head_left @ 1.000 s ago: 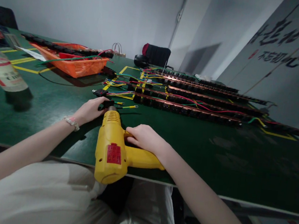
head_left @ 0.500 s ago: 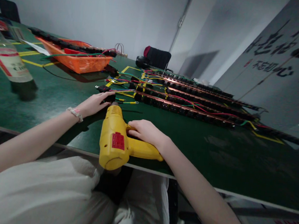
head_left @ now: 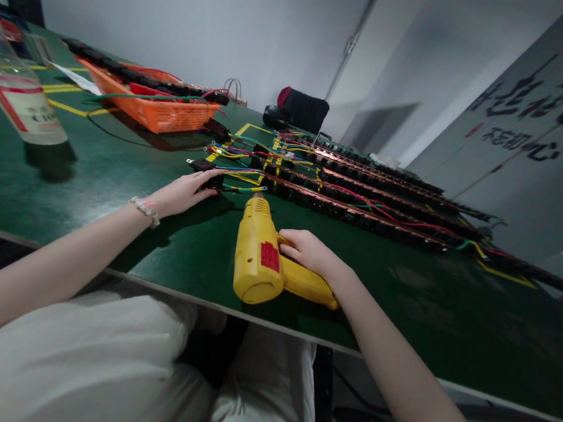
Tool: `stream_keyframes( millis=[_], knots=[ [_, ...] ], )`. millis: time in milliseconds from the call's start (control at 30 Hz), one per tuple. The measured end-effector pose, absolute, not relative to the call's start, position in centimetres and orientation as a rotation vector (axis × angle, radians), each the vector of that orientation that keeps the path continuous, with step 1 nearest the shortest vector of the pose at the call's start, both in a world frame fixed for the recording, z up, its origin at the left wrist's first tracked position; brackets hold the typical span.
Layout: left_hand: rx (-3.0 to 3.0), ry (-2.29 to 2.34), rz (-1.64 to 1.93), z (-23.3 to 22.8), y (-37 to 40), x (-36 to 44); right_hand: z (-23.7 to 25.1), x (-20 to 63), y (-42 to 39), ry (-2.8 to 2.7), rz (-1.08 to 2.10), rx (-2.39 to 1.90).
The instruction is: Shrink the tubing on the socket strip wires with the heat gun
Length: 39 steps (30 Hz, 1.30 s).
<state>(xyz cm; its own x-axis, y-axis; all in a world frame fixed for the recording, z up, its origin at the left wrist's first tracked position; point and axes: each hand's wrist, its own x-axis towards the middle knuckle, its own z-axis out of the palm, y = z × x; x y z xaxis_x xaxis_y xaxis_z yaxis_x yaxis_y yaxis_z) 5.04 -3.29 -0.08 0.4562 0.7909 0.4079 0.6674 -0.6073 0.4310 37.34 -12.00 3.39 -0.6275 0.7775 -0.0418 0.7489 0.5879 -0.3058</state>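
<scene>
My right hand [head_left: 313, 251] is wrapped round the handle of a yellow heat gun [head_left: 259, 249], fingers near its trigger. A red label shows on the gun's body. Its metal nozzle points away from me, close to a yellow-green wire [head_left: 249, 188] that ends in a metal ring terminal. To the left, my left hand [head_left: 182, 194] has its fingers closed over a black connector block [head_left: 200, 164] with thin wires. Part of the block is hidden under the fingers. The wires run right towards the nearest long black strip [head_left: 342, 207] with copper bars.
Several more black-and-copper strips [head_left: 389, 192] lie behind on the green table [head_left: 170, 260]. An orange basket [head_left: 170, 119] holding dark strips and wires stands at the back left. A clear bottle [head_left: 21, 103] is at far left. A chair [head_left: 305, 109] stands beyond the table.
My right hand has moved the heat gun to the right, away from my left hand; its nozzle is now by the ring terminal. My left hand stays on the connector block. The view has shifted slightly.
</scene>
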Motion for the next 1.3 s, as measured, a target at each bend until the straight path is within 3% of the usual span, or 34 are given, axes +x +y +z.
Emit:
stream_keyframes(
  millis=[333, 967, 1300],
  knots=[
    [2.445, 1.386, 0.836, -0.3, -3.4, 5.3, 4.5, 37.0, -13.0, -2.782, 0.169, -1.569],
    [2.563, 1.435, 0.807, -0.5, -3.5, 5.2, 4.3, 37.0, -13.0, -2.807, 0.132, -1.521],
    [2.596, 1.348, 0.823, -0.8, -3.1, 4.8, 3.9, 31.1, -12.9, -2.879, 0.146, -1.222]
  ],
)
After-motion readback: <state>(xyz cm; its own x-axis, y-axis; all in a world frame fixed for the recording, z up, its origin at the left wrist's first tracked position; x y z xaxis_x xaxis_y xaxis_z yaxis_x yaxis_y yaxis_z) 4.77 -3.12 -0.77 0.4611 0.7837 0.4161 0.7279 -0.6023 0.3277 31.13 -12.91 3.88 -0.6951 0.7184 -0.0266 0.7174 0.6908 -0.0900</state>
